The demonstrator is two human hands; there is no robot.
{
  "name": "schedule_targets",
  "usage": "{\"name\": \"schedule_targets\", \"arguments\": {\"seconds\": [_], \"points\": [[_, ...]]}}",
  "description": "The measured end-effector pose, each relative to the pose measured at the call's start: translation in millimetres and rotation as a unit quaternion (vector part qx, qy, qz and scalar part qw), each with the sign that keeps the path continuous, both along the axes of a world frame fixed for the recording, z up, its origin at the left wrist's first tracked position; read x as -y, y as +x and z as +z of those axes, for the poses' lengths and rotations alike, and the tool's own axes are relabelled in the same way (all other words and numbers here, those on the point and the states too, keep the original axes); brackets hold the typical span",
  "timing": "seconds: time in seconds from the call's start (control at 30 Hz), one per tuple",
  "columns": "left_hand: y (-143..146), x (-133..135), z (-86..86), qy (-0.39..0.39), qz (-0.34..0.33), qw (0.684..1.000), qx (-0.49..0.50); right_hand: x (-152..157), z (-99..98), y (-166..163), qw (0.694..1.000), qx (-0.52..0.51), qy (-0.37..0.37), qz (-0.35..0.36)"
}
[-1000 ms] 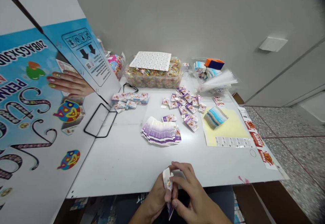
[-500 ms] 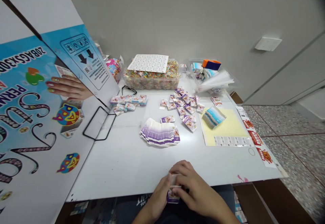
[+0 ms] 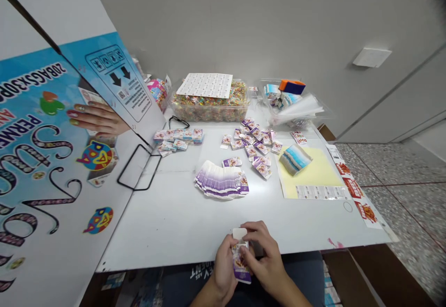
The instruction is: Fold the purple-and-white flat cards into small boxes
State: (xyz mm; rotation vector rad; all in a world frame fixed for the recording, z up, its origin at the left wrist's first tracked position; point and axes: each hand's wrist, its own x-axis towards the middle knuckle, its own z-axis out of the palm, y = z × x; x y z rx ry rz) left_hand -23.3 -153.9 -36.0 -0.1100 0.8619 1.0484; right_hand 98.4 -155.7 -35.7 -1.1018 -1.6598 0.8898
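Between both hands, at the table's front edge, is a small purple and white printed box with its white top flap standing up. My left hand grips its left side, thumb near the top. My right hand holds the right side, thumb on the printed front and fingers bent by the flap. Beyond them lies a fanned stack of flat purple and white cartons. Farther back is a loose pile of small purple boxes, with one single box just behind the fan.
A clear tub of colourful bits stands at the back under a sticker sheet. Right of it is a clear tray. Blue cartons lie on yellow paper. Blue-white boxes and a large printed carton are left.
The box has come into fuller view between my hands, its front now showing and its flap upright. My right hand's fingers have shifted to its upper right side.
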Motion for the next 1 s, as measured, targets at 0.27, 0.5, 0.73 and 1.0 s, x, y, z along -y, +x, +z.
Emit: {"name": "schedule_targets", "arguments": {"seconds": [0.27,0.5,0.73,1.0], "points": [[-0.6,-7.1,15.9,0.050,-0.083,0.995,-0.026,-8.7,6.3,1.8,0.998,-0.011,-0.048,-0.033],[0.9,-5.1,7.5,0.171,-0.127,0.966,-0.143,-13.6,-11.3,1.4,0.964,-0.057,-0.074,-0.248],[-0.7,-7.7,3.9,0.226,-0.082,0.932,-0.272,-24.2,5.5,11.3,0.995,0.035,0.069,-0.069],[4.6,-13.7,31.9,0.281,-0.125,0.908,-0.284,-24.1,22.6,6.2,0.955,-0.241,-0.111,-0.130]]}}
